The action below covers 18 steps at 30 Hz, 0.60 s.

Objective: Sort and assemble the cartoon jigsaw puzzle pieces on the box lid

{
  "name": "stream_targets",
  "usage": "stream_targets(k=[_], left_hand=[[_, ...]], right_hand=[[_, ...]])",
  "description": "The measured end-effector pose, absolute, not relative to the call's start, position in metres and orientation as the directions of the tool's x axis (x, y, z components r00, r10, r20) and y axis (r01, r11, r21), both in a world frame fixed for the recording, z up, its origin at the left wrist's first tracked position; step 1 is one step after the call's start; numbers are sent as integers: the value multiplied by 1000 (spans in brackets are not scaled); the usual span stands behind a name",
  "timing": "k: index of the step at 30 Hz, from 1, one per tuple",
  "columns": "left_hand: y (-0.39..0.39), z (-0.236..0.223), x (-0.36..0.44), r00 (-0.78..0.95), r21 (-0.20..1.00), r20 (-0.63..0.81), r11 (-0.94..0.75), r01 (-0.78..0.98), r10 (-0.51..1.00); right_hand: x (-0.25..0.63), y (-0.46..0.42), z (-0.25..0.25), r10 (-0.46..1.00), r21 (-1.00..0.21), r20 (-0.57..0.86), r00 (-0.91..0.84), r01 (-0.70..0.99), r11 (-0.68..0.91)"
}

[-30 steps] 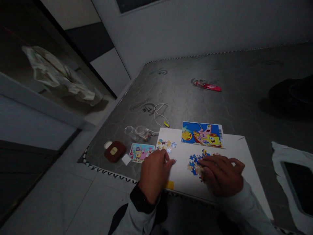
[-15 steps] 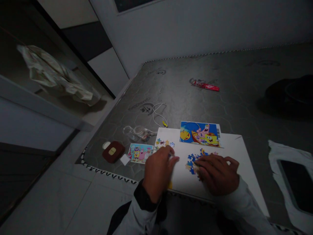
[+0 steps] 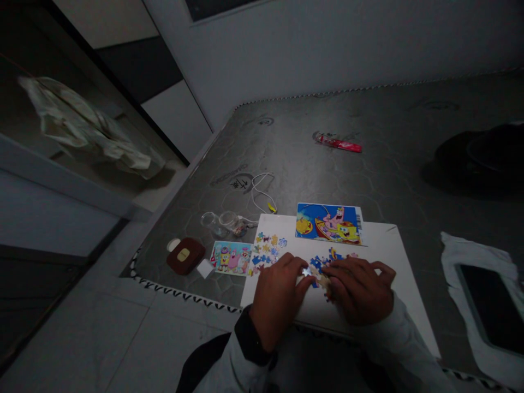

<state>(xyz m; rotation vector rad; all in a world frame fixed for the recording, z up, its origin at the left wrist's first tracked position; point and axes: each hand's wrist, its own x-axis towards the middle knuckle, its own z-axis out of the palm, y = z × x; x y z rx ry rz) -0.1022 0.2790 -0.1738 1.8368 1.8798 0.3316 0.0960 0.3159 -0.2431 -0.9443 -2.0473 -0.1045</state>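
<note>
My left hand (image 3: 279,292) pinches a small pale blue jigsaw piece (image 3: 306,271) between thumb and fingertips. Close by on its right, my right hand (image 3: 362,288) has its fingers closed on a tan-backed jigsaw piece (image 3: 324,280). Both hands are over a white board (image 3: 393,273). Partly covered by the fingers lies a cluster of blue jigsaw pieces (image 3: 317,261). Several loose jigsaw pieces (image 3: 266,249) are spread along the board's left side. Behind the hands, a blue cartoon picture card (image 3: 329,224) rests on the board's far edge.
Left of the board are a second cartoon card (image 3: 232,257), a brown case (image 3: 186,256), a white square (image 3: 205,268) and clear cups (image 3: 230,221) with a white cord (image 3: 262,194). A phone (image 3: 489,305) lies on white cloth at right. Farther back is a red packet (image 3: 339,143).
My left hand has moved right, from the loose pieces to beside my right hand, and now shows a jigsaw piece in its fingers. My right hand stays over the cluster. The view has shifted slightly.
</note>
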Motion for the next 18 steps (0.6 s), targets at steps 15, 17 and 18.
stream_targets(k=[15,17,18], left_hand=[[274,-148,-148,-95,278,-302,183,943,949],[273,-148,-149,-117,284,-289,202,937,950],[273,-147,-149,-127,287,-290,212,934,949]], right_hand=[[96,318,-242,571,-237,738,-360,653,719],[96,318,-242,577,-237,729,-368,655,718],[96,318,-242,579,-237,726,-371,655,717]])
